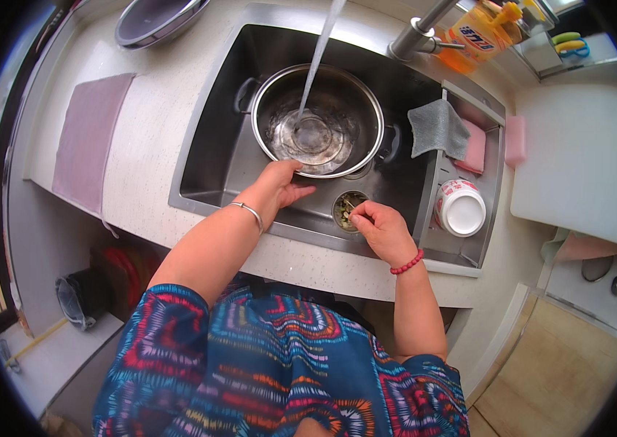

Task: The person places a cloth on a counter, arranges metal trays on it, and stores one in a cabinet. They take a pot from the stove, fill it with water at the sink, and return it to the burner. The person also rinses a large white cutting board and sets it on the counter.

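Observation:
Water from the faucet (413, 38) runs into a two-handled stainless steel pot (316, 72), which stands tilted in the sink (210, 164) with water pooled in its bottom. My left hand (285, 185) holds the pot's near rim, thumb on top and the other fingers spread below. My right hand (385, 226) pinches the edge or handle of a small metal sink strainer basket (337, 210) holding green and pale food scraps. My fingertips hide part of the basket. Behind it, the drain ring (362, 171) shows partly beneath the pot.
A side tray in the sink holds a grey cloth (437, 128), a pink sponge (472, 148) and an upturned white jar (462, 214). On the counter lie a mauve cloth (90, 142), a basin (158, 24), a dish soap bottle (478, 38) and a white board (581, 164).

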The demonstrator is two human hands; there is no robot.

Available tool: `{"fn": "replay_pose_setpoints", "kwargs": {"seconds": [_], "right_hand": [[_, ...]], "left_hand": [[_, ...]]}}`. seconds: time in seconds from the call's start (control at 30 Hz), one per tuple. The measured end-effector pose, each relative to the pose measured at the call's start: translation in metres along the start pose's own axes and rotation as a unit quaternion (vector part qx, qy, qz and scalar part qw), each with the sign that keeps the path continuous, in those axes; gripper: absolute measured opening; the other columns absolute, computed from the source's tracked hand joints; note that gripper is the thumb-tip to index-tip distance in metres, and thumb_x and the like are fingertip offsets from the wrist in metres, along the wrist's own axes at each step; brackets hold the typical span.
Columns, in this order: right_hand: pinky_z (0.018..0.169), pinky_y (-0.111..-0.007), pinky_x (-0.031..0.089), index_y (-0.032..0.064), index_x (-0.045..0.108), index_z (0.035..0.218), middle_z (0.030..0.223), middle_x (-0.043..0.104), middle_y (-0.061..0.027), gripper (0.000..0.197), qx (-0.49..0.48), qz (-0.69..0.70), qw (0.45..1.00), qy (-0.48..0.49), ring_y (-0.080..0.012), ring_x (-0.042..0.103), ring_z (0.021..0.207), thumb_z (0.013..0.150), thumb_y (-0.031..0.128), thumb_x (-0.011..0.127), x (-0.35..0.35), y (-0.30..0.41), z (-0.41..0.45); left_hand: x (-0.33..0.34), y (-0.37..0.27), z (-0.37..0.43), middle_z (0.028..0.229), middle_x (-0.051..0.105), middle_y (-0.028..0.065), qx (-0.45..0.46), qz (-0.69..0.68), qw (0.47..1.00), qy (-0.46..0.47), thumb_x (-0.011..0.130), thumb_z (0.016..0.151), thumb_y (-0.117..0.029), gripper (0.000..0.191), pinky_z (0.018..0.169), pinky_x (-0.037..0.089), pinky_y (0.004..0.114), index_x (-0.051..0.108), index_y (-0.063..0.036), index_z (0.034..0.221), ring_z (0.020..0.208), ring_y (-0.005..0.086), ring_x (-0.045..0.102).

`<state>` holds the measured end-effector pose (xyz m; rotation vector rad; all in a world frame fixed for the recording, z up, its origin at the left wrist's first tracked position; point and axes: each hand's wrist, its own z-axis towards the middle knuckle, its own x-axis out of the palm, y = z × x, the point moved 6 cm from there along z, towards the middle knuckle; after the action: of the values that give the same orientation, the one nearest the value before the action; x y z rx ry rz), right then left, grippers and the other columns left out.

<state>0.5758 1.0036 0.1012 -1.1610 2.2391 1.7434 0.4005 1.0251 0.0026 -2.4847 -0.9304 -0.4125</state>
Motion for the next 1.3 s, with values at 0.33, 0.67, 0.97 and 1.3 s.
{"fn": "replay_pose_setpoints", "kwargs": {"seconds": [0.33, 0.67, 0.97, 1.3], "right_hand": [[0.058, -0.024, 0.041, 0.0011, 0.057, 0.079, 0.068, 0.055, -0.0078, 0.011, -0.081, 0.028, 0.994, 0.063, -0.0139, 0.051, 0.061, 0.077, 0.011, 0.054, 0.011, 0.053, 0.004], [0.062, -0.018, 0.036, -0.0022, 0.053, 0.079, 0.072, 0.052, -0.0024, 0.005, -0.134, 0.157, 0.955, 0.214, -0.0080, 0.047, 0.066, 0.080, 0.002, 0.050, 0.030, 0.167, -0.019], [0.069, -0.020, 0.038, -0.0016, 0.052, 0.097, 0.095, 0.051, -0.0071, 0.018, -0.274, 0.158, 0.888, 0.333, -0.0095, 0.048, 0.075, 0.080, 0.003, 0.049, 0.216, 0.316, -0.020], [0.095, -0.040, 0.027, 0.0037, 0.044, 0.115, 0.124, 0.034, -0.0206, 0.049, -0.354, -0.385, 0.848, -0.090, -0.0344, 0.032, 0.116, 0.069, 0.009, 0.061, 0.255, 0.224, 0.076]], "left_hand": [[-0.020, -0.016, -0.073, 0.086, 0.053, 0.0066, 0.094, 0.049, 0.990, 0.094, 0.064, 0.070, -0.020, 0.032, 0.065, 0.045, 0.029, 0.051, -0.0056, 0.094, 0.076, 0.0157, 0.052], [-0.022, -0.008, -0.165, 0.114, 0.045, 0.0075, 0.171, -0.046, 0.874, 0.452, 0.062, 0.064, -0.014, 0.063, 0.089, 0.035, 0.038, 0.035, -0.0075, 0.121, 0.105, 0.0203, 0.043], [-0.218, -0.068, -0.265, 0.117, 0.046, 0.0114, 0.328, -0.242, 0.797, 0.446, 0.062, 0.067, -0.006, 0.059, 0.094, 0.033, 0.037, 0.037, -0.0028, 0.121, 0.110, 0.0230, 0.044], [-0.530, -0.082, -0.401, 0.103, 0.053, 0.0081, 0.684, -0.203, 0.698, -0.063, 0.059, 0.067, -0.014, 0.048, 0.086, 0.040, 0.033, 0.043, -0.0011, 0.110, 0.096, 0.0183, 0.051]]}}
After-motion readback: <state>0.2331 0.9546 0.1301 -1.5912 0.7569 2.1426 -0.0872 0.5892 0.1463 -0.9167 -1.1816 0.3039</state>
